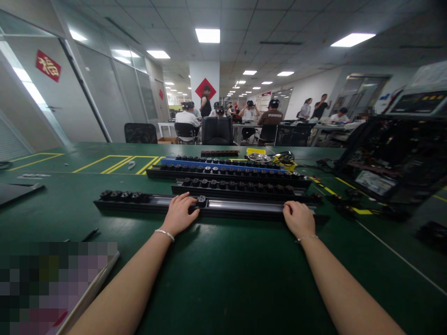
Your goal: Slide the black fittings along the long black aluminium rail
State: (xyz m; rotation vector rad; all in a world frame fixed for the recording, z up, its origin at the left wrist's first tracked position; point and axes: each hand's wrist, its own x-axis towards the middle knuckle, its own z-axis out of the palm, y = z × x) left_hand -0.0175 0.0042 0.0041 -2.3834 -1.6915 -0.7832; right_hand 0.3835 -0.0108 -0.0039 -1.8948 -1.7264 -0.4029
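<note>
A long black power track (240,211) with a shiny open channel lies across the table in front of me. My left hand (179,215) rests over its middle, fingers across the top and thumb at the front side. Right beside those fingertips sits a single round black socket module (201,201) in the channel. Several similar modules (120,195) are grouped at the track's left end. Near the right end my right hand (299,218) is closed on the track with curled fingers; its fingertips are partly hidden.
Behind lie more tracks filled with modules, one of them with a blue strip (223,165). A yellow tray (288,165) and a metal dish (258,158) stand farther back. Dark equipment (387,163) is at right, a pixelated flat item (52,288) at lower left. People sit beyond.
</note>
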